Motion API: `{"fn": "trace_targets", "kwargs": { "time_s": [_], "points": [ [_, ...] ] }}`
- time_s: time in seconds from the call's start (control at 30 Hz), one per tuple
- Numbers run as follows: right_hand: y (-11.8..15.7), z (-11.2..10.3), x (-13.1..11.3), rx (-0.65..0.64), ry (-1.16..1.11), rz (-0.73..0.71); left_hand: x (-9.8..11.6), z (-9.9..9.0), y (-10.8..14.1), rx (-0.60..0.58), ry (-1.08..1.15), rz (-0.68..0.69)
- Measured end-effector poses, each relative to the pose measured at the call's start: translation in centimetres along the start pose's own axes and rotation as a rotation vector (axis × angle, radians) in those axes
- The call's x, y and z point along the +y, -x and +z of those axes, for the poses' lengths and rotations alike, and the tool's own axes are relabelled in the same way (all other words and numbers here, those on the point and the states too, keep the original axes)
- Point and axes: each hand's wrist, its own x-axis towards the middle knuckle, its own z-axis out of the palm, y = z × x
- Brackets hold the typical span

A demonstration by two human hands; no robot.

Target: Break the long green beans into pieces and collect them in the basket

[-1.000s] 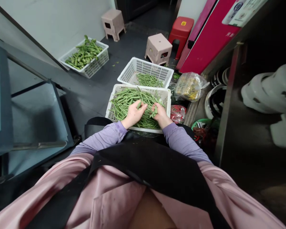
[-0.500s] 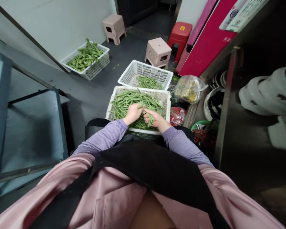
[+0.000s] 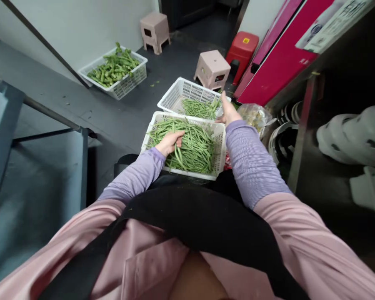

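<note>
A white basket point(image 3: 220, 156) full of long green beans point(image 3: 195, 148) stands in front of my lap. Over its left part, my left hand point(image 3: 171, 142) is closed around a few green beans that hang below the fingers. Behind it, a second white basket point(image 3: 171, 93) holds a smaller heap of short green bean pieces point(image 3: 196, 107). My right hand point(image 3: 227, 110) is at the right end of this rear basket, its fingers spread and nothing seen in them.
At the back left is a white basket point(image 3: 128, 81) of green vegetables. Two pale pink stools point(image 3: 154, 30) and a red stool point(image 3: 244, 46) stand behind. A plastic bag point(image 3: 254, 116) lies right of the baskets. A metal frame point(image 3: 53, 112) is on the left.
My right hand has moved from beside my left hand, away and to the right, over the rear basket, and its fingers have opened. The beans it held are gone from it.
</note>
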Motion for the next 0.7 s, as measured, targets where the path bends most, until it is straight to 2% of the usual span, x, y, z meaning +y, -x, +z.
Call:
{"fn": "trace_targets", "kwargs": {
  "time_s": [0.03, 0.07, 0.1, 0.13, 0.2, 0.23, 0.3, 0.37, 0.43, 0.47, 0.57, 0.63, 0.7],
  "points": [
    [0.2, 0.2, -0.1, 0.013, 0.043, 0.051, 0.9, 0.0, -0.1, -0.003, 0.057, -0.015],
    [1.3, 0.6, 0.4, -0.029, 0.053, 0.096, 1.8, 0.0, -0.3, 0.004, 0.106, -0.023],
    [3.0, 1.1, 1.4, -0.128, 0.06, 0.124, 2.7, 0.0, -0.5, 0.014, 0.145, -0.025],
    [5.1, 1.7, 2.7, -0.248, 0.068, 0.149, 3.4, 0.0, -0.8, 0.029, 0.174, -0.021],
    [9.8, 2.8, 5.7, -0.617, 0.057, 0.269, 4.4, 0.1, -1.3, 0.056, 0.204, 0.0],
    [11.8, 3.2, 7.2, -0.698, -0.001, 0.307, 4.6, 0.3, -1.6, 0.066, 0.202, 0.015],
    [14.8, 3.7, 9.2, -0.78, -0.184, 0.361, 4.5, 0.7, -2.2, 0.084, 0.164, 0.064],
    [16.2, 3.6, 10.2, -0.793, -0.339, 0.362, 4.1, 1.1, -2.8, 0.114, 0.084, 0.151],
    [16.4, 3.2, 10.6, -0.747, -0.423, 0.317, 3.5, 1.0, -3.1, 0.192, -0.051, 0.296],
    [16.2, 3.0, 10.7, -0.684, -0.453, 0.286, 3.1, 0.8, -3.0, 0.242, -0.147, 0.383],
    [15.0, 2.4, 11.3, -0.348, -0.525, 0.209, 2.0, 0.1, -1.5, 0.323, -0.501, 0.606],
    [13.7, 2.1, 11.8, -0.08, -0.531, 0.214, 1.1, 0.2, 0.5, 0.254, -0.696, 0.682],
    [12.1, 1.6, 12.2, 0.163, -0.499, 0.272, 0.3, 1.0, 2.9, 0.167, -0.784, 0.741]
  ]
}}
